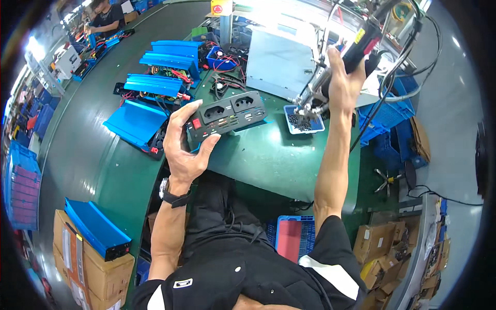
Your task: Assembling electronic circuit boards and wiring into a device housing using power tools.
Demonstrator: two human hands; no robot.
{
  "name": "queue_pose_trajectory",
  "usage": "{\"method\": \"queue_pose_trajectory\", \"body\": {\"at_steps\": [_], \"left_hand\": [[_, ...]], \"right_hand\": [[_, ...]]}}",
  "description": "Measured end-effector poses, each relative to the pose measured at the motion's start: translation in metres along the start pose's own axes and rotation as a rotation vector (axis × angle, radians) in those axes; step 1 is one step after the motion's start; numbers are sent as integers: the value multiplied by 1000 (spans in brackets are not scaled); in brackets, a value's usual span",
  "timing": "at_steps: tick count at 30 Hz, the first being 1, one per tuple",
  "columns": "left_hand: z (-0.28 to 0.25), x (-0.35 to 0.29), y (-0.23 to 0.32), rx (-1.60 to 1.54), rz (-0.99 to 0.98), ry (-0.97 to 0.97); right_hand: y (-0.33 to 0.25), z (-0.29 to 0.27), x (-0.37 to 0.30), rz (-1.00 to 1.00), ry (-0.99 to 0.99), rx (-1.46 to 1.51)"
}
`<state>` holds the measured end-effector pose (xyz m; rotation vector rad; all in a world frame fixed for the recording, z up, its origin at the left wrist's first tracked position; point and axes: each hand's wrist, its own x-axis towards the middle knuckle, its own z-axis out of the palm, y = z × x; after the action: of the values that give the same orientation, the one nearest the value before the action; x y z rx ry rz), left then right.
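Note:
My left hand (pixel 186 151) grips a power inverter (pixel 227 122) by its left end, thumb below and fingers above. Its black end panel faces me, with two sockets, a red switch and vent slots; some blue casing shows beneath. My right hand (pixel 344 87) is wrapped round a black powered screwdriver (pixel 360 47) with cables and a hose attached. The metal head (pixel 310 109) of the screwdriver assembly hangs over a small light-blue tray (pixel 319 127) of dark screws (pixel 297 122). Whether the tip touches the screws, I cannot tell.
Several blue inverter casings (pixel 135 123) line the bench's left side, beside wires (pixel 227 82) and a blue bin (pixel 221 63). A grey metal box (pixel 276 64) stands behind. Another casing rests on cartons (pixel 106 274) at lower left. A co-worker (pixel 107 20) sits far left.

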<state>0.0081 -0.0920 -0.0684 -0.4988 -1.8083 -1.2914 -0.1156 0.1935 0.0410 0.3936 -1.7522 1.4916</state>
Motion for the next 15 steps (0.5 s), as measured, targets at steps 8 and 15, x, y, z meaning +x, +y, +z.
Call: {"method": "queue_pose_trajectory", "body": {"at_steps": [8,15], "left_hand": [[0,-23,7,-74,22,-8],[1,-48,13,51,90,-76]], "right_hand": [[42,13,-126,2,46,-30],[62,15,-219,1476,-356,827]]}}
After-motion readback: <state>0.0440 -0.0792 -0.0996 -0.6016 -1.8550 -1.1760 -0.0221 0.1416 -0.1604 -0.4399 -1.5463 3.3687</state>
